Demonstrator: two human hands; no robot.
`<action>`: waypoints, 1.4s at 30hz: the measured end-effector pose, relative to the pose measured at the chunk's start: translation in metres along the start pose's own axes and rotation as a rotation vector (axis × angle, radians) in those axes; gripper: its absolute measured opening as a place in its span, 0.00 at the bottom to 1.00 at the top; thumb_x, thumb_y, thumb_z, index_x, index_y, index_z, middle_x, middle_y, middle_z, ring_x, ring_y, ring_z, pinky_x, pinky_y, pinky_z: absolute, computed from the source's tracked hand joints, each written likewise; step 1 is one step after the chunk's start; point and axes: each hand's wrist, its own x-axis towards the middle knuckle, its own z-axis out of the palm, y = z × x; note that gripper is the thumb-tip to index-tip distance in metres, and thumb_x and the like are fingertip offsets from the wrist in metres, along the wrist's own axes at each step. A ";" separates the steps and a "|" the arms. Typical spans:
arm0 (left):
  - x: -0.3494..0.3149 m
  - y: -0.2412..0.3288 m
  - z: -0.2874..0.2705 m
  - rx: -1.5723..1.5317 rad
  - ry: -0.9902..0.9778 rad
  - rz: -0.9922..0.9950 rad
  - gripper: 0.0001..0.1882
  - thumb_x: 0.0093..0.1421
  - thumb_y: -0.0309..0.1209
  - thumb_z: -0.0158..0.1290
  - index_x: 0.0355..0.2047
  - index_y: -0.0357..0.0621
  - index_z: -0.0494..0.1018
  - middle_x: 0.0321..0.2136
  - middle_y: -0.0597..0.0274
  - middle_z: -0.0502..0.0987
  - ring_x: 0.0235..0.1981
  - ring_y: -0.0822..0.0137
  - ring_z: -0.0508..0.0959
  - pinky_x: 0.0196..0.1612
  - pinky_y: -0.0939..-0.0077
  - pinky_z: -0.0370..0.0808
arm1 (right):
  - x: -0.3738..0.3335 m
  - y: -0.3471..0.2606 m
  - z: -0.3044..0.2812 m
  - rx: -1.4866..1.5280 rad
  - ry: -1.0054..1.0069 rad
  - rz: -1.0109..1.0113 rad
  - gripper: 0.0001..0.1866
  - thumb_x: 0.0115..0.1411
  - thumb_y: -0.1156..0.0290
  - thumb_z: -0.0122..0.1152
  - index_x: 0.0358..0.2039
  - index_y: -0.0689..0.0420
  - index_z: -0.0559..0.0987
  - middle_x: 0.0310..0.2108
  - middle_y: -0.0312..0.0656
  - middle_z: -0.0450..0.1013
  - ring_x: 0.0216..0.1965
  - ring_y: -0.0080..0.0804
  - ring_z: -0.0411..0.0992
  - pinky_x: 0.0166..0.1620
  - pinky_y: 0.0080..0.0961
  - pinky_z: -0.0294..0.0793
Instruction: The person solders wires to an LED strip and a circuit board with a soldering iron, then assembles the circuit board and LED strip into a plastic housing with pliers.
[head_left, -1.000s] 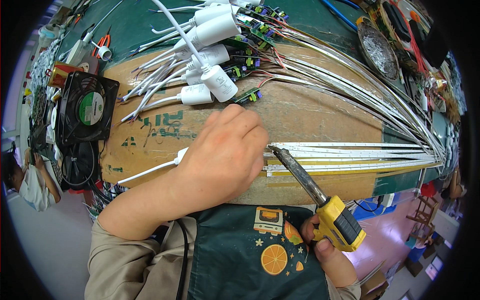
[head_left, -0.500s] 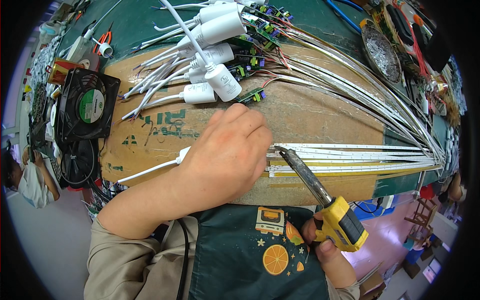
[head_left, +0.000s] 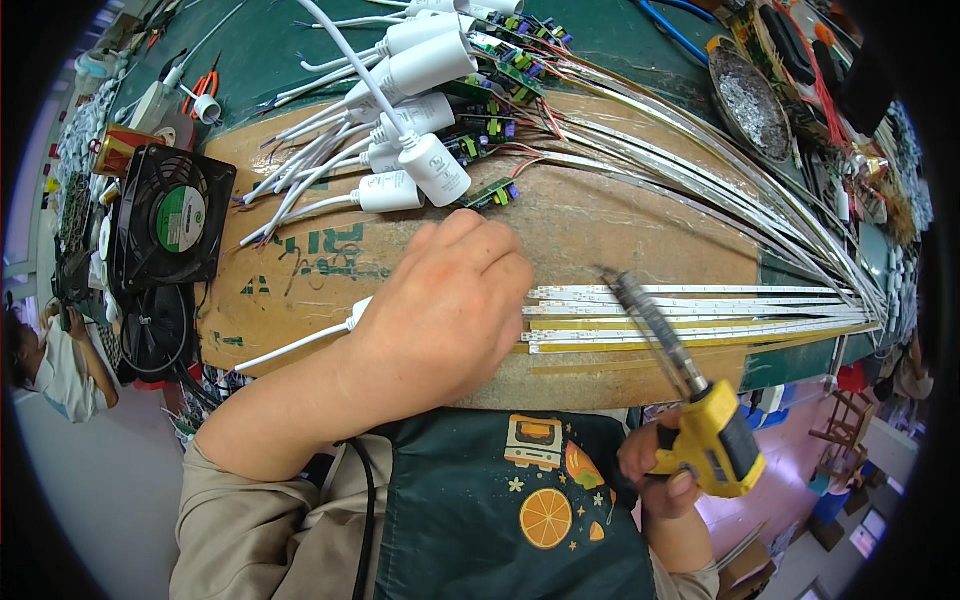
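My right hand (head_left: 662, 465) grips the handle of a yellow and black soldering gun (head_left: 735, 440). Its dark, slightly blurred iron (head_left: 655, 325) points up and left over the LED strips and appears clear of their ends. My left hand (head_left: 455, 305) is closed at the left ends of the white LED strips (head_left: 690, 308), back upward, fingertips hidden beneath it, so what it pinches cannot be seen. From under its wrist side sticks out a white cylindrical housing (head_left: 357, 315) with a white cable (head_left: 290, 348). The strips lie side by side on a cardboard sheet (head_left: 620, 240).
Beyond my left hand lie several white housings (head_left: 388, 192) with cables, green circuit boards (head_left: 493, 193) and wired strips (head_left: 680, 185). A black fan (head_left: 180, 215) stands at left. At far right sits a dish of silvery bits (head_left: 750, 105). Another person (head_left: 70, 365) is at far left.
My right hand has moved the soldering gun to the right, and its tip has lifted away from the strip ends beside my left hand. The left hand stays nearly in place.
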 end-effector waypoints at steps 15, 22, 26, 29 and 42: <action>0.002 0.002 -0.002 0.009 -0.027 -0.010 0.07 0.45 0.20 0.55 0.25 0.39 0.69 0.29 0.55 0.71 0.33 0.54 0.71 0.39 0.64 0.69 | 0.057 -0.030 -0.033 -0.063 0.115 -0.456 0.32 0.58 0.50 0.52 0.54 0.61 0.60 0.21 0.34 0.60 0.16 0.20 0.59 0.20 0.17 0.62; 0.003 0.004 -0.004 0.021 -0.050 -0.015 0.07 0.45 0.20 0.55 0.26 0.39 0.69 0.30 0.55 0.71 0.33 0.54 0.71 0.39 0.64 0.70 | 0.059 -0.030 -0.036 -0.040 0.086 -0.486 0.32 0.59 0.50 0.52 0.55 0.61 0.61 0.21 0.34 0.60 0.16 0.19 0.59 0.20 0.17 0.63; 0.003 0.005 -0.004 0.036 -0.060 -0.018 0.07 0.44 0.21 0.55 0.25 0.39 0.69 0.30 0.55 0.71 0.34 0.54 0.71 0.39 0.64 0.70 | 0.059 -0.029 -0.037 -0.031 0.070 -0.493 0.32 0.59 0.51 0.52 0.55 0.61 0.60 0.22 0.34 0.60 0.16 0.19 0.59 0.20 0.17 0.63; 0.003 0.005 -0.006 0.039 -0.059 -0.012 0.09 0.45 0.21 0.56 0.27 0.39 0.69 0.31 0.54 0.72 0.35 0.53 0.72 0.39 0.63 0.70 | 0.060 -0.029 -0.037 -0.024 0.074 -0.496 0.32 0.59 0.51 0.52 0.55 0.61 0.60 0.22 0.34 0.60 0.16 0.19 0.59 0.20 0.17 0.63; -0.030 0.009 -0.039 0.215 -0.099 -0.176 0.16 0.45 0.21 0.58 0.37 0.40 0.73 0.33 0.53 0.73 0.35 0.52 0.72 0.39 0.63 0.69 | 0.057 -0.029 -0.038 0.065 0.145 -0.453 0.37 0.54 0.47 0.59 0.54 0.61 0.61 0.19 0.34 0.61 0.16 0.22 0.62 0.20 0.20 0.66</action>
